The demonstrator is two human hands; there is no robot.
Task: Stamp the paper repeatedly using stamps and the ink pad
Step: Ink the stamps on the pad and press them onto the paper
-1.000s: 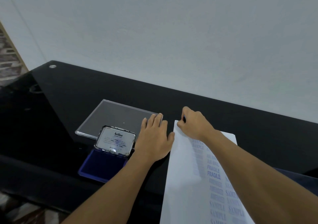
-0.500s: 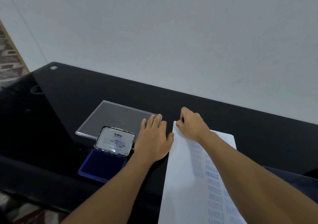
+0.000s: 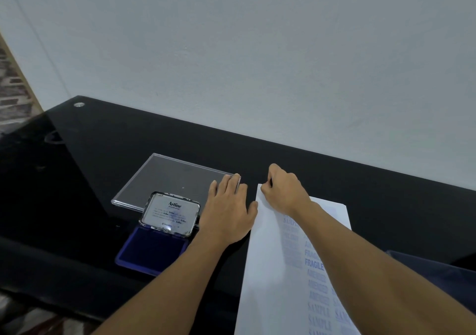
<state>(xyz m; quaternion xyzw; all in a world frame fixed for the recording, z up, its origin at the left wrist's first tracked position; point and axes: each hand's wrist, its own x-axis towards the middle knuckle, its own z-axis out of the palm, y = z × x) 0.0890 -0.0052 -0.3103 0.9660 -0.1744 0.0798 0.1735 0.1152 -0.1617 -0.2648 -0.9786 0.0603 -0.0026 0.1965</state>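
- Now my left hand [image 3: 226, 213] lies flat on the bench [image 3: 103, 154], just left of the paper [image 3: 265, 270].
- My right hand [image 3: 283, 190] curls at its far corner; pinching what, I cannot tell.
- Open ink pad [image 3: 154, 247]: further left.

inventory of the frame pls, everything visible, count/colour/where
table: 1, glossy black, fills the lower frame
paper: 1 sheet, white with blue stamped words (FRAGILE, SAMPLE), right of centre, running to the bottom edge
ink pad: 1, blue, open with its labelled lid raised, left of the paper
clear plastic sheet: 1, transparent, flat behind the ink pad
metal stud: 1, silver, table's far left corner
dark blue object: 1, right edge, kind unclear
wall: pale grey, behind the table
stamps: none plainly visible
left hand: flat on the table, fingertips on the clear sheet's corner
right hand: fingers curled at the paper's far left corner; what it pinches is hidden
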